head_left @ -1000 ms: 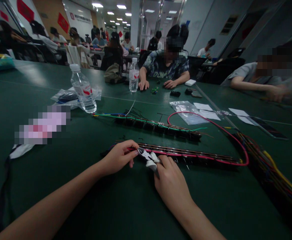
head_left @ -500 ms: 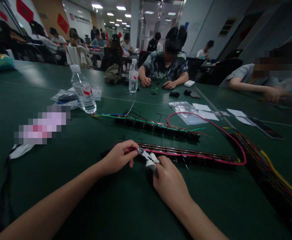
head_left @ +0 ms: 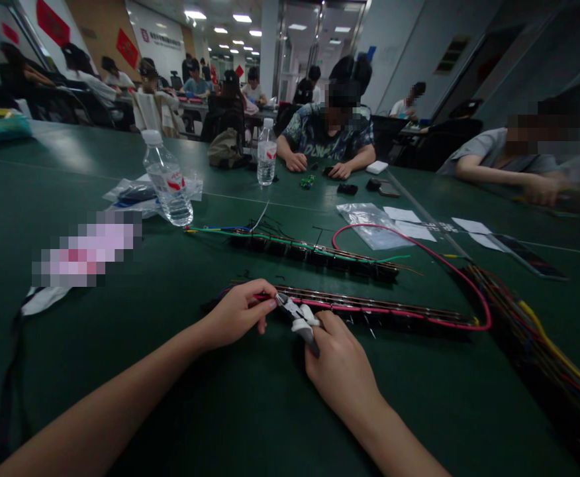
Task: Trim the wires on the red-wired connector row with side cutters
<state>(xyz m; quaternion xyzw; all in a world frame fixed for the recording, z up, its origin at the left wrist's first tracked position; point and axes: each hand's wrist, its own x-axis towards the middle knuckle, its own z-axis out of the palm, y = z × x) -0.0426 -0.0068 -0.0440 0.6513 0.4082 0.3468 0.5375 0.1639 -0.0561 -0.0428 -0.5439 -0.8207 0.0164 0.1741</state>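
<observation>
Closing around the grey-and-white pliers (head_left: 304, 322), the right hand (head_left: 342, 358) angles the tool's tip to the left hand (head_left: 238, 310), whose fingertips stand narrow; whether they pinch the red wire (head_left: 369, 309), lying along the dark strip (head_left: 394, 321), cannot be told. Trimming or stripping seems in hand; next calls for steady fingertips clear of the cutting edges.

left hand (head_left: 243, 310) and right hand (head_left: 342, 358) seem bare, forearms (head_left: 126, 391) too, dimly lit.

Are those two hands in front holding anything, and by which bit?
The right hand holds the pliers by their handles. The left hand is at the pliers' tip, but what it pinches there, if anything, cannot be told.
</observation>
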